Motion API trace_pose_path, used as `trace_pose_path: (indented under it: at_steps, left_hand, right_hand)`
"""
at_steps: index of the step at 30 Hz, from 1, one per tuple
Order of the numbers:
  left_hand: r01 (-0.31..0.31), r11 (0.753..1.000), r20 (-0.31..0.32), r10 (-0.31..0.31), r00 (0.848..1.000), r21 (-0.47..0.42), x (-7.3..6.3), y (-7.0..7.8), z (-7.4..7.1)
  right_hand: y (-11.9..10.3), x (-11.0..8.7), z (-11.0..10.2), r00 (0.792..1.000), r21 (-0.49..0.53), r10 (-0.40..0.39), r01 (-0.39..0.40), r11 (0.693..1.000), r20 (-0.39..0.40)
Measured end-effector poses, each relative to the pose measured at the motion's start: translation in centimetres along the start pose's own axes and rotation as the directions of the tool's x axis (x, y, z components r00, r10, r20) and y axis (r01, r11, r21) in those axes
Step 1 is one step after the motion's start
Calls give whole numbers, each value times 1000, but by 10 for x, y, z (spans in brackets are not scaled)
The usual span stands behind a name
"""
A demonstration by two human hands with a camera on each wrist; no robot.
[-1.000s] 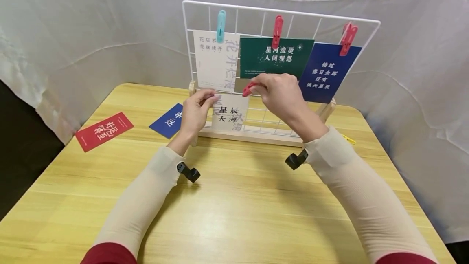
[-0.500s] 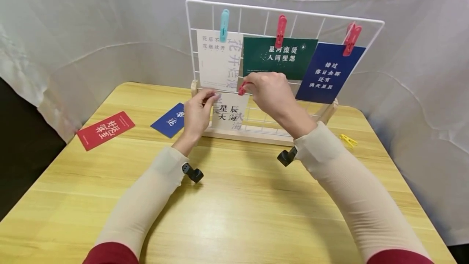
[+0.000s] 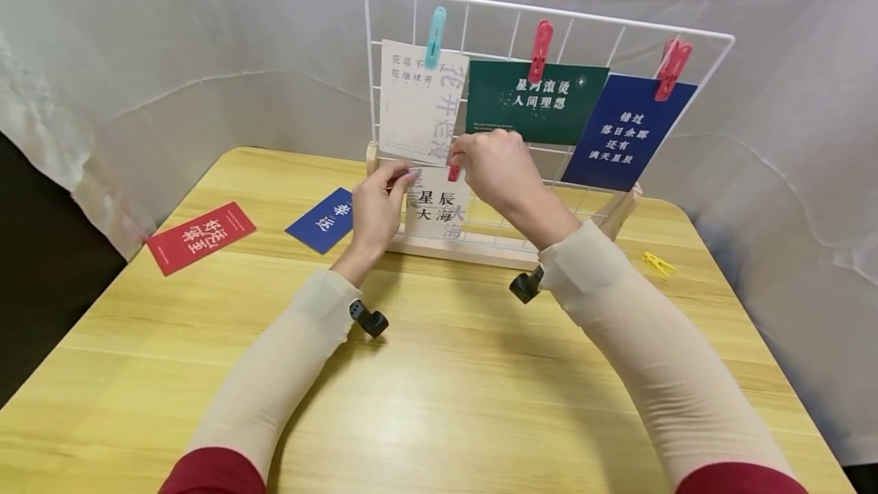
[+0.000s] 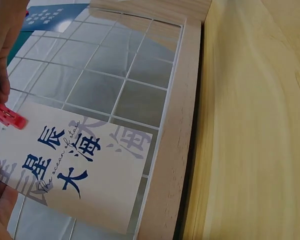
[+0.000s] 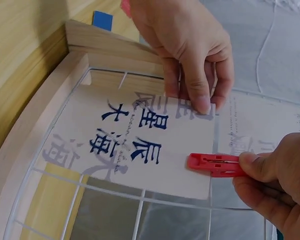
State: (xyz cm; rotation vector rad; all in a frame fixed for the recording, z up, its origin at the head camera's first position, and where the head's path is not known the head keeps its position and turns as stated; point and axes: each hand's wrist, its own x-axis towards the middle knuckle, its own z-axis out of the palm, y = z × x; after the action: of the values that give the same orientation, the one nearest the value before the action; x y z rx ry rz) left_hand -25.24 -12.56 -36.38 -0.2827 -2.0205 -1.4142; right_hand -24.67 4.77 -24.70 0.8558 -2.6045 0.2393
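A white card with dark lettering [image 3: 437, 208] lies against the lower left of a white wire grid [image 5: 140, 200]. My left hand [image 3: 379, 204] pinches its upper left corner between thumb and fingers. A red clothespin [image 5: 215, 165] is between the thumb and fingers of my right hand [image 3: 504, 174]; its tip overlaps the card's top edge in the right wrist view. Just above hangs a white card with grey lettering [image 3: 414, 109], under a light blue clothespin [image 3: 435, 38]. Beside it, red clothespins [image 3: 540, 52] hold a green card [image 3: 569, 124] and a blue card [image 3: 620, 136].
The grid stands in a wooden base [image 4: 175, 150] on a wooden table [image 3: 439, 372]. Left of it lie a red card [image 3: 202, 237] and a blue card [image 3: 321, 221]. A yellow clothespin [image 3: 658, 264] lies at the right. Pale cloth [image 3: 171, 36] hangs behind.
My right hand has moved left and brought the red clothespin to the top edge of the white card. My left hand keeps its pinch on the card. The view has shifted slightly.
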Motion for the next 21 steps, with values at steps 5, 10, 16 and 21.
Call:
trace_pose_path:
  at_steps: [5,10,16,21]
  left_hand:
    - [-25,1000,-12,25,1000,-7,2,0,3]
    - [-64,998,-44,64,997,20,3,3,2]
    - [-70,997,-35,71,997,25,4,2,1]
    - [-84,995,-39,86,996,48,5,1,2]
  right_hand:
    - [-1,2,2,1000,19,30,-30,999,-3]
    - [-5,3,3,999,9,47,-47,999,25]
    - [-7,2,7,994,32,103,-104,994,21]
    - [-4,-3,12,992,89,121,-119,989,-18]
